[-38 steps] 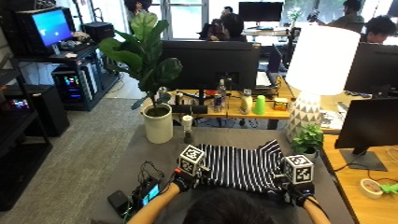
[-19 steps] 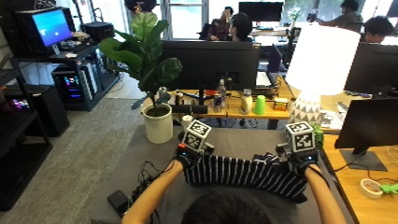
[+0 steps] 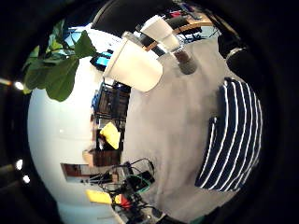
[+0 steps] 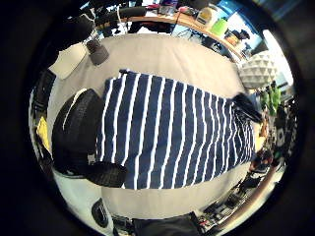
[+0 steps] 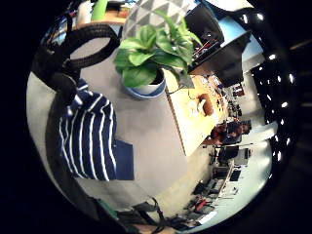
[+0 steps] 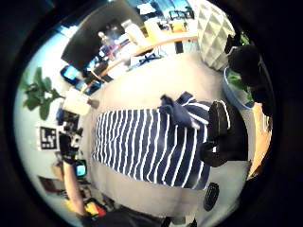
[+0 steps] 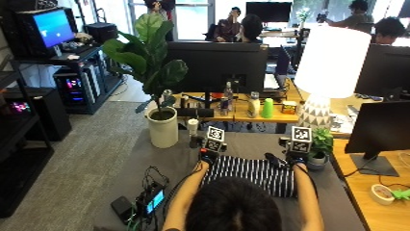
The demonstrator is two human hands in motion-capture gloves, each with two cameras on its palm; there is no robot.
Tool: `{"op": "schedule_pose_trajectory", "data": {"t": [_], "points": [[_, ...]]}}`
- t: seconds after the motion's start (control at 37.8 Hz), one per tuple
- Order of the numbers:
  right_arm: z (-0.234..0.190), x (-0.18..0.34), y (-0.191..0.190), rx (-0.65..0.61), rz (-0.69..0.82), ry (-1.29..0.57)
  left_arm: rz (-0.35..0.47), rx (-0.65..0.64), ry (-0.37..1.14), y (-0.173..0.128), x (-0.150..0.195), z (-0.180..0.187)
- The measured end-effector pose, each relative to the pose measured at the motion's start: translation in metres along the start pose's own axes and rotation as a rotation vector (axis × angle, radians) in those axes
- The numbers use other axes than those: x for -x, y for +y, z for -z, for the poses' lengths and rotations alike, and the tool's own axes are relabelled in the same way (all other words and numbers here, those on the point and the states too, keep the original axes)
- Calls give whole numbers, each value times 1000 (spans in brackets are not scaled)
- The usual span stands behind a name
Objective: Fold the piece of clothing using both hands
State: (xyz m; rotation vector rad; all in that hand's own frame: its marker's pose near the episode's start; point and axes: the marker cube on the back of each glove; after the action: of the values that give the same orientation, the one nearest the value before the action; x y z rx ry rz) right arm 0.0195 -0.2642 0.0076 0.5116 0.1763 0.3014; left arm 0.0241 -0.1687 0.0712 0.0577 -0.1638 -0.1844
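The striped garment lay flat on the grey worktop, long axis running side to side. The left hand pinched its far-left corner, the right hand its far-right corner; the cloth lay nearward of both grips.

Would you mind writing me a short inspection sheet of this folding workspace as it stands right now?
Surface: grey table, the garment lies flat on it.
Job's things: navy and white striped garment spread between both hands, one bunched part at its right end.
Clutter: small potted plant beside the right hand; tall plant in a white pot and a small cup at the far left.
Grippers: left hand and right hand each hold a far corner of the garment.
Cables: a bundle of cables with small devices at the table's near left.
Surroundings: monitor, white lamp, people at desks behind.
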Motion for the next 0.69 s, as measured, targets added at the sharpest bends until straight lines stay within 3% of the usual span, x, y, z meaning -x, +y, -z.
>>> {"op": "schedule_pose_trajectory", "data": {"t": [0.08,0.21,0.34,0.42,0.5,0.58,0.69], "points": [[-8,-13,24,147,-8,-11,-35,-27,69,11,-6,-2],[-20,-35,65,317,-85,-46,19,-3,113,36,3,-23],[-58,-52,114,507,-217,-93,-31,190,301,66,-19,-64],[-83,-57,136,599,-272,-97,2,272,289,75,-22,-91],[-101,-58,149,649,-322,-105,34,255,250,75,-20,-110],[-89,-51,168,687,-348,-145,44,279,275,80,-20,-120],[-34,-31,215,853,-368,-227,61,234,313,80,-19,-126]]}}
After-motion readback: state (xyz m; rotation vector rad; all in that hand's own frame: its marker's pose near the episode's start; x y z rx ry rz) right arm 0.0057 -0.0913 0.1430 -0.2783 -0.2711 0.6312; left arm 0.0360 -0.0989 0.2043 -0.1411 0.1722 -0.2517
